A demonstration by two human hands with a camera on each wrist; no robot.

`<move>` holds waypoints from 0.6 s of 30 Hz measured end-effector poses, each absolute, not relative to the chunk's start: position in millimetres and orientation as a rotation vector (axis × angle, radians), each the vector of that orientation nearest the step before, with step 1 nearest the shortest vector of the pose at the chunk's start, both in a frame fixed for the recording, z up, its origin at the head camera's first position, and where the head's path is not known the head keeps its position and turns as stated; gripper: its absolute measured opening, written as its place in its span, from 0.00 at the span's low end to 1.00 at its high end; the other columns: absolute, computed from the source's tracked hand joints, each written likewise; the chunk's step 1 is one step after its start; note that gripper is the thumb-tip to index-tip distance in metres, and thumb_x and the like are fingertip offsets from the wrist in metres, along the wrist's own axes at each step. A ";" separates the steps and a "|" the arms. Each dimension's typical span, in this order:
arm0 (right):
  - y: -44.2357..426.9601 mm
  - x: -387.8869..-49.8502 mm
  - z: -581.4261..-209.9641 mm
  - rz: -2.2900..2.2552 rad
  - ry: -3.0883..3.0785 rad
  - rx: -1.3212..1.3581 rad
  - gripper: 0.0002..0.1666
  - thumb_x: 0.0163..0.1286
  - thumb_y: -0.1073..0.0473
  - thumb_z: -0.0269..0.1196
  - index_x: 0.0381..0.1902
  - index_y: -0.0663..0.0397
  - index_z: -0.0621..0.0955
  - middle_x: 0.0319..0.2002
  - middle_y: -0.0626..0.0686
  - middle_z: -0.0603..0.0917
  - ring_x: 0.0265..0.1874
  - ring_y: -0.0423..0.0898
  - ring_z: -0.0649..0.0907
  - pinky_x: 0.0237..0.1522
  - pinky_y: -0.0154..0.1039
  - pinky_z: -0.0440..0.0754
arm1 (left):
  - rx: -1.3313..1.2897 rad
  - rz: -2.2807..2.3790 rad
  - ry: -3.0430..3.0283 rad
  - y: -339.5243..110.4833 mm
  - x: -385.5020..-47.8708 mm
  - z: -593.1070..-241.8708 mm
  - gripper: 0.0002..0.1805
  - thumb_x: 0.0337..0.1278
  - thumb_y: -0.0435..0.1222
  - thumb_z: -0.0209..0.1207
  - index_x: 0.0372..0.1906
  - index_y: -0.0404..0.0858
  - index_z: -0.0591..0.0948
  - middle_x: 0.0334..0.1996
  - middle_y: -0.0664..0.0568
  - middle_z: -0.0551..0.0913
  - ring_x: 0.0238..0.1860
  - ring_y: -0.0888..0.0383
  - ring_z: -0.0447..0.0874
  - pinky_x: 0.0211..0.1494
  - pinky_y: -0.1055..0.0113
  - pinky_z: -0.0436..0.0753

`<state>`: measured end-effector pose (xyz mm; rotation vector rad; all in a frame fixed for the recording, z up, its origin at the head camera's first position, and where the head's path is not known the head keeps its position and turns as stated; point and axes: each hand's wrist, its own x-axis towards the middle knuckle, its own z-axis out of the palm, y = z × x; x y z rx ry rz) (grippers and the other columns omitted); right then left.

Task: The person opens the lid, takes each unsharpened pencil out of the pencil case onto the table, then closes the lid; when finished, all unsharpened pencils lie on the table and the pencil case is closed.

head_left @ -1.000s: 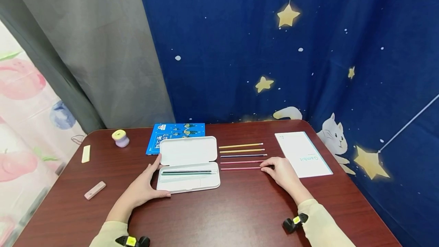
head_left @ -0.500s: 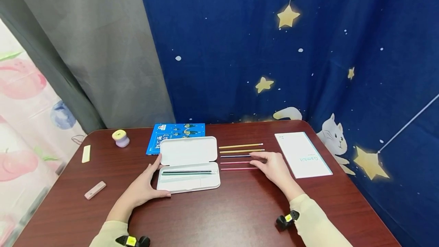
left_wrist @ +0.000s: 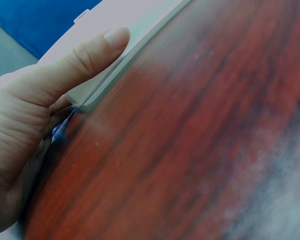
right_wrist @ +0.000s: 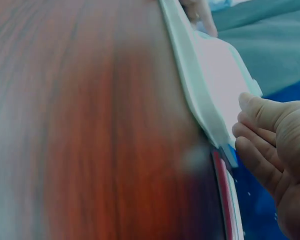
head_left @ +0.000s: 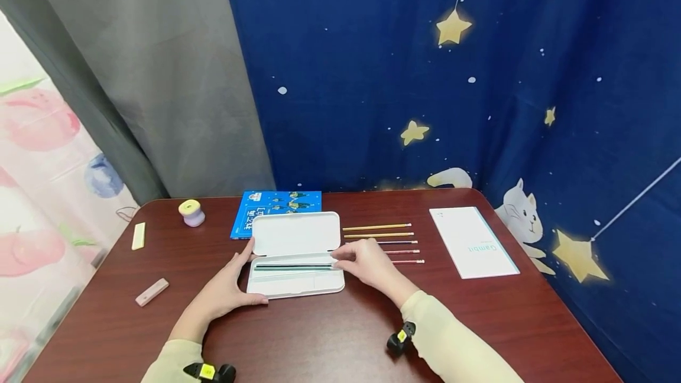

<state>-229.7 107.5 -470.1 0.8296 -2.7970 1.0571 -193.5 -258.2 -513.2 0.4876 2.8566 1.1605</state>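
An open white pencil case lies on the table, its lid tipped back. Dark green pencils lie inside. My left hand holds the case's left end, thumb along the front edge and fingers at the back corner. My right hand reaches to the case's right end, fingertips at the green pencils' ends. In the right wrist view, the right thumb and fingers are close together; whether they pinch anything is hidden. Yellow pencils, a dark one and red pencils lie to the right.
A blue book lies partly under the lid. At the left are a yellow-and-lilac round pot, a pale yellow bar and a pink bar. A white notebook lies at right. Curtains hang behind.
My right hand has moved left from the red pencils' ends, across the row, to the pencil case's right end. The left hand has stayed on the case.
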 end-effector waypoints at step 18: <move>74.0 -232.7 -476.0 0.731 -2.894 0.829 0.14 0.69 0.55 0.73 0.53 0.42 0.91 0.45 0.42 0.92 0.48 0.40 0.89 0.50 0.36 0.86 | 0.473 1.178 2.832 -258.6 -192.8 -513.3 0.74 0.42 0.60 0.80 0.86 0.56 0.40 0.75 0.40 0.70 0.80 0.26 0.44 0.74 0.27 0.56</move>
